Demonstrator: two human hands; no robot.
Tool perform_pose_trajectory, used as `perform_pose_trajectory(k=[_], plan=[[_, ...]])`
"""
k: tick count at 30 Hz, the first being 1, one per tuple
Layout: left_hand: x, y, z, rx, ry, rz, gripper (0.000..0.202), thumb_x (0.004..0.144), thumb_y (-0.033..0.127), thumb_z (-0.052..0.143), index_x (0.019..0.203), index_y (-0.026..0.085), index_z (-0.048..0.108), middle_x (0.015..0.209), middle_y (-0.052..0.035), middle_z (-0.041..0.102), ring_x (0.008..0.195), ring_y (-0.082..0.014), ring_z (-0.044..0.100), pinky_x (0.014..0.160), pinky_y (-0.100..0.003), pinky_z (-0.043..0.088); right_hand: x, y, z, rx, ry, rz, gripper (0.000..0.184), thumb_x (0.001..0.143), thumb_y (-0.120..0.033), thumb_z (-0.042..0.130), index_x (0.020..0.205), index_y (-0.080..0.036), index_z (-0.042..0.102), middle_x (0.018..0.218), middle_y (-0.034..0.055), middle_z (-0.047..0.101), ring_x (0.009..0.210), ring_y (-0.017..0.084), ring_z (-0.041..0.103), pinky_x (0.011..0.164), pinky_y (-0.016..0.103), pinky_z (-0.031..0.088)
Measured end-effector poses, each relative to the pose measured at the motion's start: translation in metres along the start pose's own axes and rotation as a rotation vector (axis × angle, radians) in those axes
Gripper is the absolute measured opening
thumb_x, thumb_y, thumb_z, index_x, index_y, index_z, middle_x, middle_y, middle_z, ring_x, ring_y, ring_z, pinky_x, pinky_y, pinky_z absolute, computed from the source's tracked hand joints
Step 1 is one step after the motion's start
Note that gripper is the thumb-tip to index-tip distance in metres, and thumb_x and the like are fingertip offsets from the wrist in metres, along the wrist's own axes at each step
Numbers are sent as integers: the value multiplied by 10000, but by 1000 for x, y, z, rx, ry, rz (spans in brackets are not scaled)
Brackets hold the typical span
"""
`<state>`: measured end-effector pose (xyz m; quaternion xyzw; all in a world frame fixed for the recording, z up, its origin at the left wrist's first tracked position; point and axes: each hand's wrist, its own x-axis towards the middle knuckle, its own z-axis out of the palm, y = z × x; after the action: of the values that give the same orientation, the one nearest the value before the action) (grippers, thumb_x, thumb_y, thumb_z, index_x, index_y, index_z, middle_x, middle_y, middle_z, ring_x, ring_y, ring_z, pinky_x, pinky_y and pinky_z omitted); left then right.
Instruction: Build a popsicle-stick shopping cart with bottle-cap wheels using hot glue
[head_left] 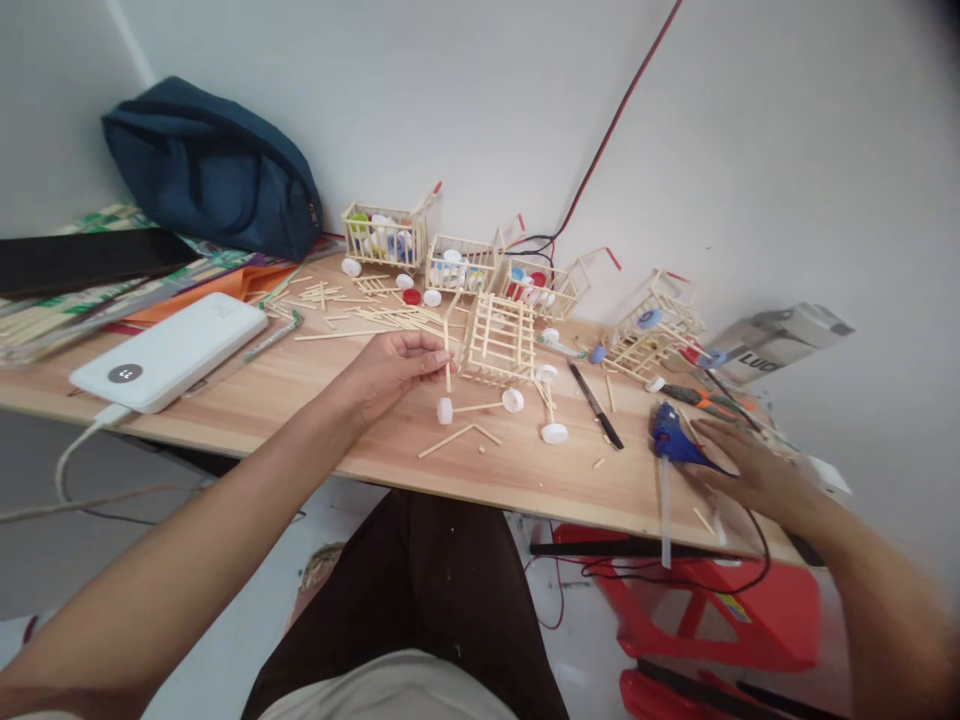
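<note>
My left hand (401,372) pinches a thin bent wooden stick piece (448,345) upright between thumb and fingers. Just right of it stands a small basket (499,340) built of wooden sticks. A stick axle (480,407) with white round wheels lies before the basket, and a second wheel pair (550,405) is to its right. Around the handle of a blue glue gun (670,435) lies my right hand (742,460), its fingers partly hidden behind the handle. A clear glue stick (665,510) sticks out of the gun toward the table's front edge.
Several stick-built carts (384,240) line the wall, some filled with bottle caps. Loose sticks (382,318), a black pen (595,405), orange-handled pliers (697,397) and a white power bank (172,350) lie on the table. A blue bag (214,170) stands back left; a red stool (720,610) is below.
</note>
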<state>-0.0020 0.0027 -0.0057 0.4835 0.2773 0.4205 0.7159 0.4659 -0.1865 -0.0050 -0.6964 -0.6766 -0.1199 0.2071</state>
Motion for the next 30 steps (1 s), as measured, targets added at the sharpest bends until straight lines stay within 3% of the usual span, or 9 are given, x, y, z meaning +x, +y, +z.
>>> perform_pose_trajectory(k=[3, 6, 10, 13, 16, 23, 30], plan=[[1, -2, -1, -8, 0, 6, 271, 583, 264, 845, 756, 131, 683, 706, -1, 650, 611, -76, 561, 671, -234, 452, 13, -38, -14, -51, -22, -53, 347, 799, -542, 566, 1030, -311, 680, 1068, 125, 675, 1030, 334, 622, 803, 464, 473], [1, -2, -2, -14, 4, 8, 272, 589, 262, 843, 767, 132, 684, 720, -6, 659, 618, -78, 566, 680, -237, 455, 25, -112, -15, -18, 76, -51, 256, 899, -376, 521, 1111, -298, 641, 1133, 110, 659, 1017, 276, 628, 825, 420, 474], [0, 0, 0, -16, 22, 3, 286, 568, 261, 852, 755, 130, 680, 717, -6, 658, 619, -80, 561, 671, -234, 453, 30, -219, 15, 156, 122, -171, 186, 924, -263, 522, 1048, -230, 657, 998, 79, 655, 973, 215, 611, 845, 361, 474], [-1, 2, 1, -5, 30, 0, 298, 542, 262, 863, 732, 129, 676, 693, 1, 652, 607, -77, 549, 658, -230, 447, 31, -266, 43, 216, 115, -151, 216, 940, -247, 504, 1073, -214, 672, 870, 56, 598, 821, 169, 589, 714, 289, 463], [-2, 3, 2, 0, 25, 7, 290, 543, 267, 861, 722, 132, 677, 681, 3, 655, 602, -74, 544, 651, -227, 440, 34, -281, 61, 172, 51, -110, 231, 949, -269, 494, 1082, -224, 677, 789, 25, 537, 710, 146, 543, 591, 256, 390], [-2, 2, 1, -8, 25, 7, 321, 544, 288, 867, 744, 136, 667, 715, 5, 666, 634, -75, 564, 688, -236, 447, 40, -283, 79, -24, -58, -117, 226, 969, -281, 446, 1058, -250, 651, 835, 31, 548, 683, 142, 505, 509, 256, 209], [-3, 2, 2, 13, 19, 10, 304, 559, 283, 855, 745, 131, 668, 690, 10, 645, 606, -75, 546, 670, -237, 436, 43, -284, 84, -32, -79, -149, 168, 951, -322, 484, 943, -254, 637, 853, 18, 558, 727, 156, 488, 521, 257, 203]])
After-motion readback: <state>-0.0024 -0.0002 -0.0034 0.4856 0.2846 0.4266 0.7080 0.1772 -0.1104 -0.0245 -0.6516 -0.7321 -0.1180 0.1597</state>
